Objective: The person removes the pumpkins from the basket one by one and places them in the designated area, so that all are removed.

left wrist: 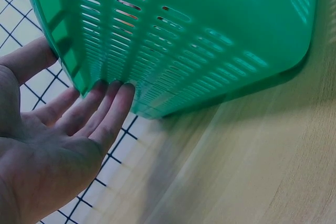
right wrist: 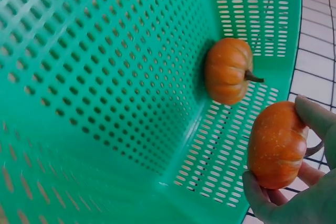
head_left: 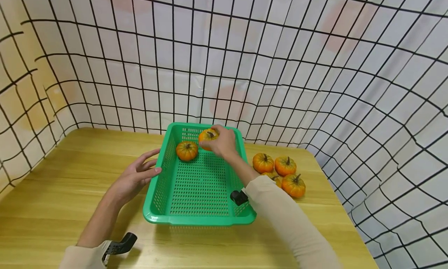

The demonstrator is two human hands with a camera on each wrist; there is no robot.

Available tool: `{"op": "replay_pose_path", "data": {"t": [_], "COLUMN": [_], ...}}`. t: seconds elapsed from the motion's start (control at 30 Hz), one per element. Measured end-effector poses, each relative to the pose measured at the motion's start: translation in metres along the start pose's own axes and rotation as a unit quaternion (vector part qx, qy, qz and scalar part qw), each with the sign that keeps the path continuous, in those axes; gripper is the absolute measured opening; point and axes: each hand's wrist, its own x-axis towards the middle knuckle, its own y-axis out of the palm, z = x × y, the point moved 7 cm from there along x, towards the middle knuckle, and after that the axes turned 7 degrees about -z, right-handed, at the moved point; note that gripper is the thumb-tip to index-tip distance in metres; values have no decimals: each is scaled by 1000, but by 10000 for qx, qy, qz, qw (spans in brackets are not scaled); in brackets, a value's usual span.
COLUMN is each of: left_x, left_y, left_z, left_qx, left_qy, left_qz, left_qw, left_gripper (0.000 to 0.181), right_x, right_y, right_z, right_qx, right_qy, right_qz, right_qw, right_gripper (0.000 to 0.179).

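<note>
A small orange pumpkin with a dark stem is gripped between the thumb and fingers of my right hand, over the far part of a green plastic basket. Another pumpkin rests inside the basket near its far left corner. My left hand is at the basket's left side, its fingers fairly straight. In the left wrist view, the fingertips of that hand touch the slotted wall and rim from outside.
Several more pumpkins sit in a group on the wooden table, right of the basket. My right forearm partly covers one. A black wire grid with pale sheeting stands around the table's back and sides.
</note>
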Motion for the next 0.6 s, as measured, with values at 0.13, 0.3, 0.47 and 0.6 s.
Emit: {"op": "replay_pose_path", "data": {"t": [0.13,0.3,0.47,0.6], "left_x": [-1,-2,-2,0], "left_y": [0,-3,-3,-2], "left_z": [0,1,1,0], "left_qx": [-64,-43,-65,-95], "left_qy": [-12,1,-12,-23], "left_qz": [5,1,19,29], "left_qw": [10000,10000,10000,9999], "left_gripper": [69,68,68,68], "right_x": [-3,-4,-7,-9], "right_y": [-9,-21,-40,-56], "right_z": [2,5,7,6], "right_qx": [-180,-115,45,163], "right_qy": [-62,-126,-220,-294], "right_qz": [171,466,599,588], "right_qw": [9997,9988,9980,9977], "right_gripper": [68,69,70,70]}}
